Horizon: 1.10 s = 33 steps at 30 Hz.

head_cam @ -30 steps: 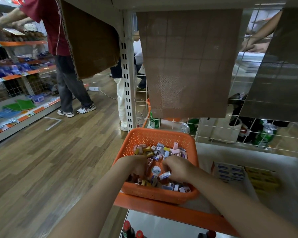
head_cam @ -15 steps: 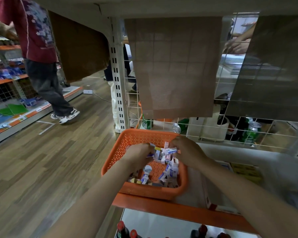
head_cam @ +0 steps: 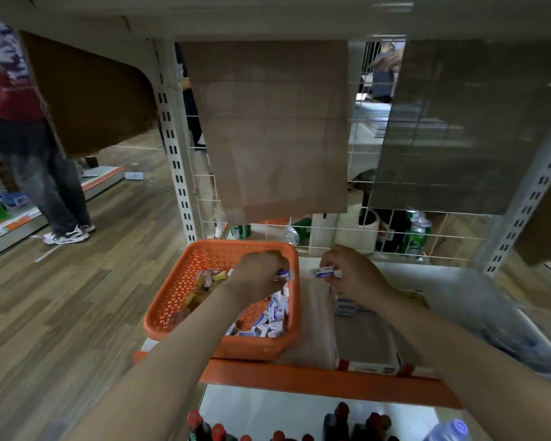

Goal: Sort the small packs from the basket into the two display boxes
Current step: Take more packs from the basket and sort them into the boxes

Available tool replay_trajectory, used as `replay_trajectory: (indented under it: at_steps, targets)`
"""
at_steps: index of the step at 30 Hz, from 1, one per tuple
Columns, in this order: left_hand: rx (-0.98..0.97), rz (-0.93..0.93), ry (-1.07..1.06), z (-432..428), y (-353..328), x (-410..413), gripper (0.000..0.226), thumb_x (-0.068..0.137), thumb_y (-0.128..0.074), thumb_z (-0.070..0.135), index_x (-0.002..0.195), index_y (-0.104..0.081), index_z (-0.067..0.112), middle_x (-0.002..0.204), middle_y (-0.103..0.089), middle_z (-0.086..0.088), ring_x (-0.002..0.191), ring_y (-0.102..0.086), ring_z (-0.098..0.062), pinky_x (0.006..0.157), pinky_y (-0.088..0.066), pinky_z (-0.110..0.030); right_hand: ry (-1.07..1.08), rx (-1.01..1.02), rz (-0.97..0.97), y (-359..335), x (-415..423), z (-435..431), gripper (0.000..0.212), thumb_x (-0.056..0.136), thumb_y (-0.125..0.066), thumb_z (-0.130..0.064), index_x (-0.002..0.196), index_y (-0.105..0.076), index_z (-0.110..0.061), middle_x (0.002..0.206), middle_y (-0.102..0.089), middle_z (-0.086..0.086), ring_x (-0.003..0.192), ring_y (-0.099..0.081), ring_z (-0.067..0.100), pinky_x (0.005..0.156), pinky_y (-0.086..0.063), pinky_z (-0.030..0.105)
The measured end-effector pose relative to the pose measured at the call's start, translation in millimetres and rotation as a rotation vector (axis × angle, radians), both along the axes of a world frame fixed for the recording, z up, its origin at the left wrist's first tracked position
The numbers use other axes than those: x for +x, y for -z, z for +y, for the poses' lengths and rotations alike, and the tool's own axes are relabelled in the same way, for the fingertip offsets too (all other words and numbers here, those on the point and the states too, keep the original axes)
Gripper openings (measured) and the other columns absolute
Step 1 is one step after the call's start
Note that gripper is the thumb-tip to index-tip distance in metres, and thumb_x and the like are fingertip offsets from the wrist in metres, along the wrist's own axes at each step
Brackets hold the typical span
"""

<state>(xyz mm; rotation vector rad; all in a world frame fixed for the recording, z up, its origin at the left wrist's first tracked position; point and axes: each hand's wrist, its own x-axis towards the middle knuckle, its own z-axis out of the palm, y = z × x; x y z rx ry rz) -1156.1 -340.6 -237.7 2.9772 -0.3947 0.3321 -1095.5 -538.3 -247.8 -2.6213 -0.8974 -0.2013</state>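
An orange perforated basket [head_cam: 175, 288] sits at the shelf's left end, holding several small packs: yellow and pink ones [head_cam: 209, 280] at the back left, blue-and-white ones [head_cam: 272, 316] at the front right. My left hand [head_cam: 258, 275] hovers over the basket's far right side and pinches a blue-and-white pack [head_cam: 285, 274]. My right hand [head_cam: 353, 275] is just right of the basket and pinches another blue-and-white pack [head_cam: 322, 273]. Below my right hand lies a display box [head_cam: 365, 342] with blue-and-white packs at its far end. A second box to its right is mostly hidden by my arm.
The orange shelf edge [head_cam: 299, 377] runs in front. A wire grid [head_cam: 331, 230] backs the shelf, with green cans [head_cam: 415, 235] behind it. Cardboard sheets [head_cam: 268, 128] hang above. Bottles [head_cam: 204, 428] stand on the lower shelf. A person [head_cam: 29, 138] stands in the aisle at left.
Both hands came up out of the basket, each with a blue-and-white pack. My right hand has moved right, past the basket's rim. The camera turned slightly right.
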Motion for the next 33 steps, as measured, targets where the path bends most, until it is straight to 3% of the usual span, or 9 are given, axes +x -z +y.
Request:
replay_trajectory:
  at_steps: [7, 10, 12, 19, 23, 27, 30, 33]
  targets:
    - [-0.010, -0.003, 0.064, -51.1, 6.9, 19.7, 0.027, 0.088, -0.055, 0.026, 0.114, -0.063, 0.021, 0.117, -0.059, 0.002, 0.111, -0.054, -0.019, 0.083, -0.040, -0.025, 0.121, -0.044, 0.060, 11.1, 3.3, -55.4, 0.019, 0.083, -0.067, -0.012, 0.101, -0.063, -0.009, 0.107, -0.051, 0.005, 0.096, -0.054, 0.023, 0.074, -0.042, 0.031]
    - [-0.036, 0.036, 0.092, -66.6, 14.3, 25.9, 0.029, 0.088, -0.056, 0.025, 0.117, -0.062, 0.020, 0.120, -0.057, 0.002, 0.112, -0.054, -0.018, 0.085, -0.040, -0.023, 0.157, -0.071, 0.094, 21.3, 5.4, -71.5, 0.018, 0.082, -0.068, -0.015, 0.099, -0.064, -0.012, 0.098, -0.049, 0.000, 0.093, -0.056, 0.023, 0.069, -0.033, 0.026]
    - [-0.039, 0.054, 0.107, -73.1, 19.2, 28.9, 0.029, 0.089, -0.055, 0.025, 0.117, -0.061, 0.021, 0.119, -0.057, 0.002, 0.112, -0.054, -0.017, 0.084, -0.039, -0.023, 0.183, -0.087, 0.128, 28.1, 6.8, -78.5, 0.019, 0.081, -0.070, -0.016, 0.099, -0.064, -0.015, 0.092, -0.046, -0.005, 0.093, -0.057, 0.022, 0.070, -0.034, 0.026]
    - [-0.018, 0.100, 0.125, -81.2, 29.7, 38.2, 0.030, 0.091, -0.053, 0.025, 0.120, -0.059, 0.020, 0.121, -0.055, 0.001, 0.112, -0.053, -0.017, 0.087, -0.043, -0.026, 0.236, -0.223, 0.117, 39.4, -2.0, -82.4, 0.019, 0.081, -0.070, -0.033, 0.097, -0.063, -0.027, 0.101, -0.064, -0.009, 0.093, -0.060, 0.013, 0.070, -0.036, 0.024]
    - [-0.021, 0.097, 0.133, -81.0, 33.2, 41.4, 0.030, 0.092, -0.052, 0.026, 0.121, -0.059, 0.020, 0.122, -0.055, 0.001, 0.113, -0.052, -0.016, 0.087, -0.041, -0.026, 0.261, -0.302, 0.053, 38.1, -9.2, -75.9, 0.014, 0.081, -0.067, -0.041, 0.089, -0.063, -0.031, 0.102, -0.065, -0.007, 0.099, -0.060, 0.020, 0.084, -0.046, 0.032]
    - [-0.041, 0.092, 0.134, -77.1, 37.3, 41.4, 0.029, 0.091, -0.054, 0.027, 0.119, -0.060, 0.020, 0.119, -0.056, 0.001, 0.110, -0.053, -0.015, 0.085, -0.039, -0.024, 0.223, -0.339, 0.032, 29.9, -16.9, -69.7, 0.020, 0.092, -0.058, -0.032, 0.110, -0.064, -0.025, 0.117, -0.060, -0.002, 0.112, -0.052, 0.019, 0.090, -0.034, 0.028]
    - [-0.056, 0.093, 0.137, -75.1, 39.0, 41.7, 0.029, 0.090, -0.055, 0.026, 0.117, -0.061, 0.019, 0.117, -0.057, 0.001, 0.108, -0.054, -0.015, 0.083, -0.039, -0.022, 0.201, -0.332, 0.008, 28.5, -21.1, -69.2, 0.023, 0.094, -0.055, -0.029, 0.115, -0.062, -0.024, 0.122, -0.058, -0.002, 0.110, -0.054, 0.014, 0.083, -0.034, 0.023]
    - [-0.066, 0.101, 0.137, -74.3, 40.0, 42.6, 0.029, 0.090, -0.056, 0.026, 0.117, -0.061, 0.018, 0.116, -0.058, 0.001, 0.107, -0.054, -0.016, 0.083, -0.039, -0.022, 0.169, -0.364, 0.038, 25.6, -22.8, -68.4, 0.026, 0.097, -0.049, -0.029, 0.119, -0.061, -0.022, 0.126, -0.057, -0.002, 0.114, -0.053, 0.014, 0.087, -0.036, 0.021]
